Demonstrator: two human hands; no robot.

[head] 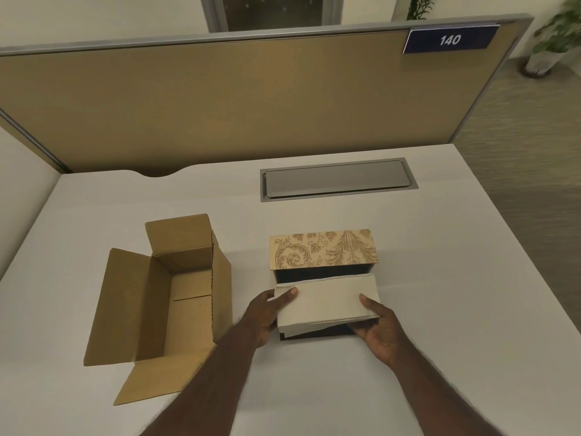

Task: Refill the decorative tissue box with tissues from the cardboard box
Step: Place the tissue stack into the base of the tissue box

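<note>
The decorative tissue box (pixel 323 251) stands open on the white desk, its gold leaf-patterned lid raised at the back and its dark inside showing. A white stack of tissues (pixel 328 300) sits over the box's opening, its near edge sticking out past the front. My left hand (pixel 268 313) grips the stack's left end, thumb on top. At the stack's right end my right hand (pixel 379 328) holds it the same way, fingers underneath. To the left lies the brown cardboard box (pixel 188 278), flaps open, with nothing visible inside.
A grey cable hatch (pixel 338 179) is set into the desk (pixel 440 278) behind the boxes. A tan partition (pixel 251 99) with a "140" sign (pixel 450 39) closes off the far edge. The desk's right edge drops to carpet, with a potted plant (pixel 553 42) beyond.
</note>
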